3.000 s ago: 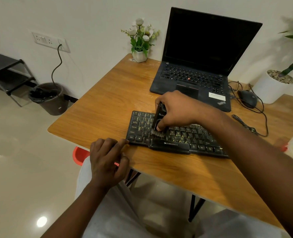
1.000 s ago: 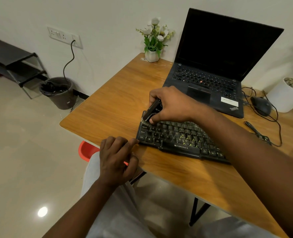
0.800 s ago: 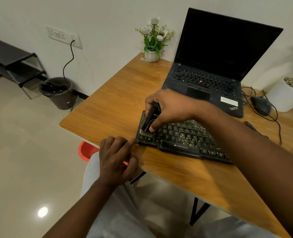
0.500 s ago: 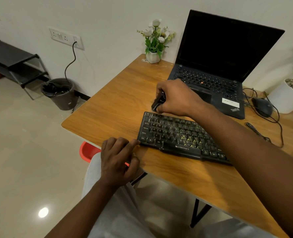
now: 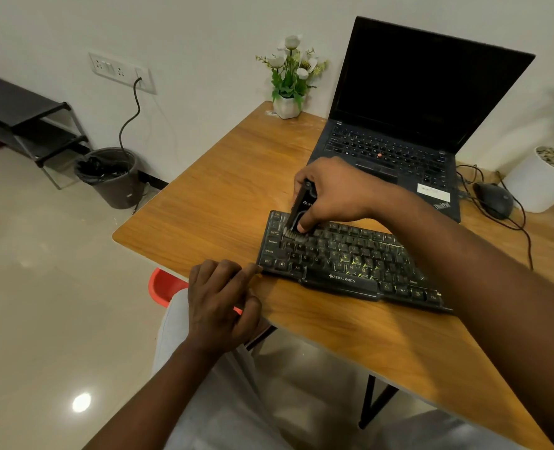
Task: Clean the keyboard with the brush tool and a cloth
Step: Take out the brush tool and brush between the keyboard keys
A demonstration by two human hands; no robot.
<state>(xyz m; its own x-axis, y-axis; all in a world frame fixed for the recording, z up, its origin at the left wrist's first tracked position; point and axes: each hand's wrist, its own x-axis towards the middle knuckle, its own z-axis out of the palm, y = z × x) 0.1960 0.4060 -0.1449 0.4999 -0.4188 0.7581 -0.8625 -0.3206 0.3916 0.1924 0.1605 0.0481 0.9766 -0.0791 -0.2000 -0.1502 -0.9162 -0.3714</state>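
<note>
A black Zebronics keyboard [image 5: 343, 261] lies at an angle near the front edge of the wooden table [image 5: 223, 196]. My right hand [image 5: 330, 190] grips a black brush tool [image 5: 298, 212], held steeply, with its bristles down on the keys at the keyboard's upper left. My left hand [image 5: 220, 297] rests at the table's front edge. Its forefinger touches the keyboard's near left corner and the other fingers are loosely curled. No cloth shows in this view.
An open black laptop [image 5: 399, 125] stands behind the keyboard. A small white pot of flowers [image 5: 288, 82] is at the table's back corner. A black mouse [image 5: 493, 199] with cables and a white planter [image 5: 541, 180] are at the right. A bin [image 5: 110, 177] is on the floor at left.
My right hand has come back from behind the keyboard's top edge and set the brush bristles onto the upper-left keys. My left hand has stayed at the keyboard's corner.
</note>
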